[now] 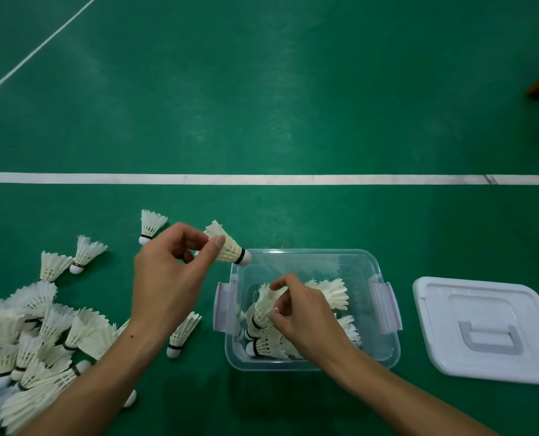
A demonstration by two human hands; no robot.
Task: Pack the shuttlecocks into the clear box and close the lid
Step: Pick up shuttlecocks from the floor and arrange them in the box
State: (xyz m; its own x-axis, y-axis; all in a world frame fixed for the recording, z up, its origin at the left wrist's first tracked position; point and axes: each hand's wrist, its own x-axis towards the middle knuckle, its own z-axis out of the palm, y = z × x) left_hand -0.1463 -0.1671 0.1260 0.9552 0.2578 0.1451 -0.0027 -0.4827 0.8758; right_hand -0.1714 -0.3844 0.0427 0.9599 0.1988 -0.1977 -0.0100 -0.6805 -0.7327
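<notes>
Shuttlecock (228, 247) in left hand (167, 278), above clear box (384, 350) corner

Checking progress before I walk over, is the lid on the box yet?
No, the white lid lies flat on the green floor, right of the open clear box.

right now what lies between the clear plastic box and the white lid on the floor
Only bare green court floor in the head view, between the clear plastic box and the white lid.

Green court floor (293, 89), white lines (261, 179)
</notes>
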